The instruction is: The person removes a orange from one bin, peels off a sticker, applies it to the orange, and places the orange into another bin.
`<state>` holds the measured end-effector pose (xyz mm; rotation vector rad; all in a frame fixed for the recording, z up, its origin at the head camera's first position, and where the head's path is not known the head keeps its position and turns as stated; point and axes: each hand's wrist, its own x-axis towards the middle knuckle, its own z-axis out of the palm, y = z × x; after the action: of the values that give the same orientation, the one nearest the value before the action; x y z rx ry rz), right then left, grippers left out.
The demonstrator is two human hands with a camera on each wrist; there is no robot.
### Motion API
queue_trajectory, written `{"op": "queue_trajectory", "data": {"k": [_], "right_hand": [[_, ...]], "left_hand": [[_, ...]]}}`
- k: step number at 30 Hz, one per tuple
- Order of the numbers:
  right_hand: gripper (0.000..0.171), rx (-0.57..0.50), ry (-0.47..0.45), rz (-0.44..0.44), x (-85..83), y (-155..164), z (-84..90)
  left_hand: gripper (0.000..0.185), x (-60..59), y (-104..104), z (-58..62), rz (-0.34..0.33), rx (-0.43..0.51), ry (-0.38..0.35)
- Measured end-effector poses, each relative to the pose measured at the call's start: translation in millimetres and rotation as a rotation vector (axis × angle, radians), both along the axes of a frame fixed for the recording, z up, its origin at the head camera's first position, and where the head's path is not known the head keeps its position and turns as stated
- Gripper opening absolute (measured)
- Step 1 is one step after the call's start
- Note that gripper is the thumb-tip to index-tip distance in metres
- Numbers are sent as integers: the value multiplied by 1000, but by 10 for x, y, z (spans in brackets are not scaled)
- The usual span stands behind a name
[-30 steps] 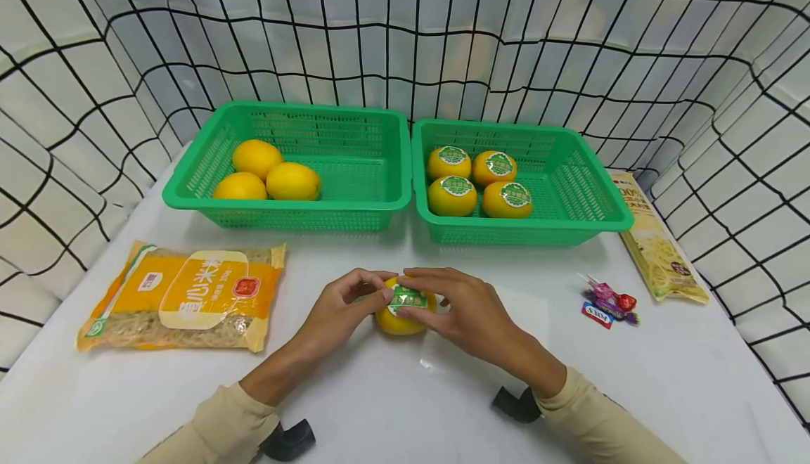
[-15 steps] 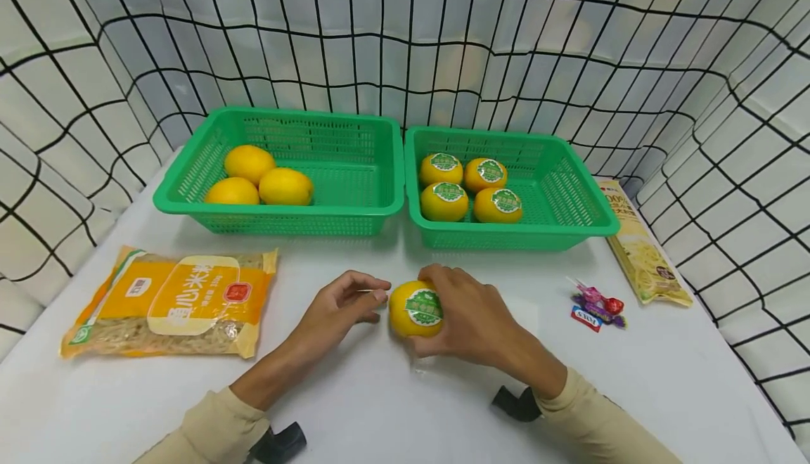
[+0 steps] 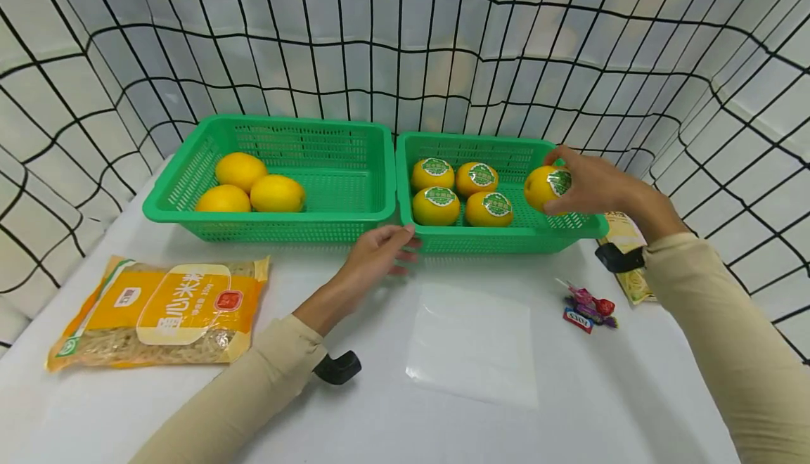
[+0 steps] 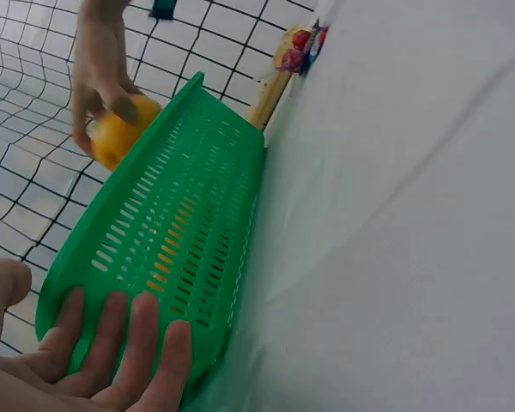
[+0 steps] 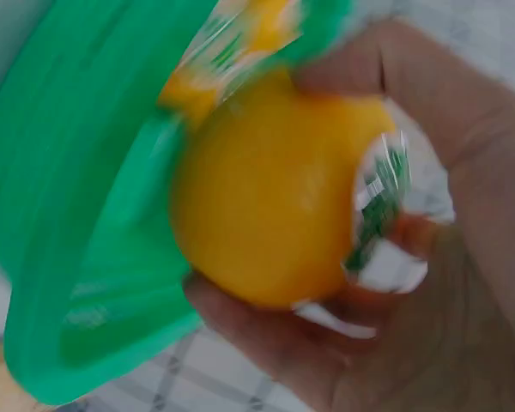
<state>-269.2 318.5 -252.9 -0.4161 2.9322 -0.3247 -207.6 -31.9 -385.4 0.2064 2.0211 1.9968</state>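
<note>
My right hand [image 3: 598, 183] grips a lemon [image 3: 538, 186] with a green-and-white sticker, thumb on one side and fingers on the other. It holds the fruit over the right part of the smaller green basket [image 3: 493, 240]. Several stickered lemons [image 3: 436, 205] sit in that basket's left half. At the basket's front left corner is my left hand [image 3: 380, 256]; in the left wrist view its fingers [image 4: 137, 343] lie extended against the outer wall. The right wrist view shows the held lemon [image 5: 266, 197] close up, blurred, its sticker turned toward the palm.
A larger green basket [image 3: 285, 226] at left holds 3 plain lemons [image 3: 278, 193]. Before it lies a noodle bag [image 3: 164, 313]. A clear plastic sheet [image 3: 471, 351], wrapped candies [image 3: 588, 307] and a yellow packet [image 3: 623, 235] lie nearby. Black netting [image 3: 399, 49] surrounds the table.
My right hand has lifted the stickered lemon from the table's middle and carried it right and back over the smaller basket. My left hand let go and moved forward to that basket's corner.
</note>
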Motion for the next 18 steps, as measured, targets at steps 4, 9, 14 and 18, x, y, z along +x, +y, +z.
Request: {"op": "queue_trajectory", "data": {"k": [4, 9, 14, 18], "right_hand": [[74, 134, -227, -17, -368, 34, -202], [67, 195, -407, -33, -542, -59, -421], [64, 264, -387, -16, -556, -96, -453], [64, 250, -364, 0, -496, -35, -427]], "left_hand": [[41, -59, 86, -4, 44, 45, -5], [41, -47, 79, -34, 53, 31, 14], [38, 61, -38, 23, 38, -310, 241], [26, 268, -218, 183, 103, -648, 555]]}}
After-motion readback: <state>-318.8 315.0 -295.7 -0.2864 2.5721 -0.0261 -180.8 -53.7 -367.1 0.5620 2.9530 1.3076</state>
